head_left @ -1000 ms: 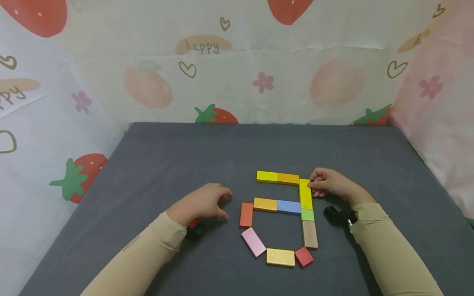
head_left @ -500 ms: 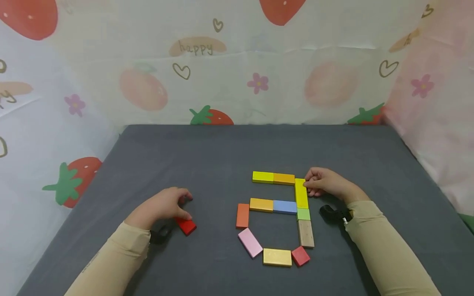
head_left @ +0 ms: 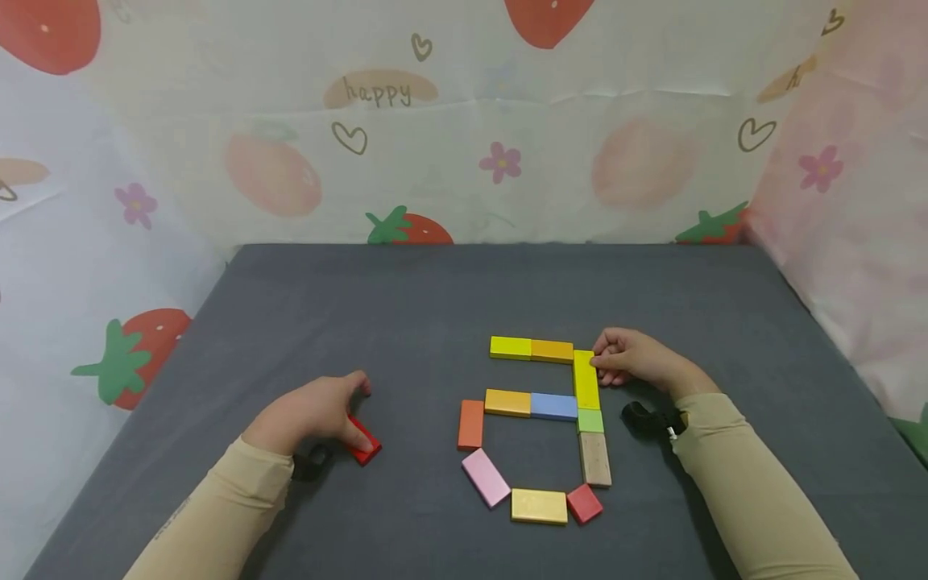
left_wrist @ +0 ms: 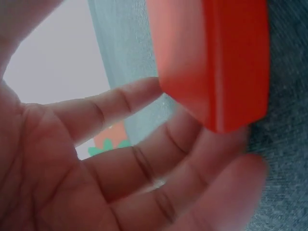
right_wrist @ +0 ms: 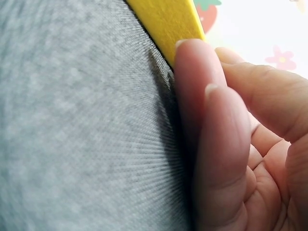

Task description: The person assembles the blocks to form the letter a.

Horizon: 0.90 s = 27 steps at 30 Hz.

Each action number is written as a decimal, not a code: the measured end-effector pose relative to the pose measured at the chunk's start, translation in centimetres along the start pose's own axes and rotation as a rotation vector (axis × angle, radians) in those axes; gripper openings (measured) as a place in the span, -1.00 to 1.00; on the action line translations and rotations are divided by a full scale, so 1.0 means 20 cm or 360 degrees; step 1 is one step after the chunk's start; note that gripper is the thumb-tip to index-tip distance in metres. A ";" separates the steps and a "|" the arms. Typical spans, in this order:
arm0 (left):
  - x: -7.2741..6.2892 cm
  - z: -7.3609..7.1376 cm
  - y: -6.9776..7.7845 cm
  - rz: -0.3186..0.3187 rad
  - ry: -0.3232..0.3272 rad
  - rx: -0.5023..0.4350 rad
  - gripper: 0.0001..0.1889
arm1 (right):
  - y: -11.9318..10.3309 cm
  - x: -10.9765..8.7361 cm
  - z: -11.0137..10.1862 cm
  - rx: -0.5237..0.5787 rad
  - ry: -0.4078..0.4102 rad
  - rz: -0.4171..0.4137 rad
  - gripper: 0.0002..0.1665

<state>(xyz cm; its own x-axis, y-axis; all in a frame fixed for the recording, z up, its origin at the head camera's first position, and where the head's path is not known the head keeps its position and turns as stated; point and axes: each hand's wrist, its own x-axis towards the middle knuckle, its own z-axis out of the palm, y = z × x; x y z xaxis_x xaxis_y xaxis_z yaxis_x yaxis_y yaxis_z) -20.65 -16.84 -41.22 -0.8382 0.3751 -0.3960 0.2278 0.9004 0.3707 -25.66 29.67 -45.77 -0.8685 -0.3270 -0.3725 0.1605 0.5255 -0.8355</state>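
My left hand (head_left: 312, 415) holds a red block (head_left: 365, 441) left of the block figure, thumb over its near side. In the left wrist view the red block (left_wrist: 211, 62) looms close, with fingers (left_wrist: 144, 94) against its end and lower side. My right hand (head_left: 645, 360) has curled fingers and pinches the upper right edge of a long yellow block (head_left: 586, 380). The right wrist view shows fingertips (right_wrist: 197, 72) at the corner of this yellow block (right_wrist: 168, 24), which lies flat on the cloth.
Joined to the yellow block are an orange block (head_left: 552, 351), a blue block (head_left: 554, 407), a green block (head_left: 590, 420) and a wooden block (head_left: 595, 460). A pink block (head_left: 486, 478) and a gold block (head_left: 539, 506) lie nearer. Grey cloth (head_left: 348, 298) covers the table.
My left hand has moved left from beside the figure to the red block, and its thumb has come down over it. The right hand stays at the yellow block. The view has shifted slightly.
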 end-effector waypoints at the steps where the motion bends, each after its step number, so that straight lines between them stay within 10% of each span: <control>1: 0.00 0.00 0.00 -0.0006 -0.0004 0.0012 -0.32 | 0.00 0.00 0.00 0.0004 0.0000 0.0003 -0.73; 27: -0.01 -0.11 0.14 0.0178 0.0022 -0.0184 -0.92 | 0.00 0.01 0.00 0.0021 -0.0003 0.0022 -0.75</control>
<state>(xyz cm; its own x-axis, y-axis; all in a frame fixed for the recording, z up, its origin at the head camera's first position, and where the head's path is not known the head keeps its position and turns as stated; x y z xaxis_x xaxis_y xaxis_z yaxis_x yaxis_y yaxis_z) -20.93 -15.00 -38.21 -0.8178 0.4677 -0.3353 0.2623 0.8216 0.5062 -25.81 29.63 -45.81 -0.8655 -0.3212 -0.3845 0.1785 0.5194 -0.8357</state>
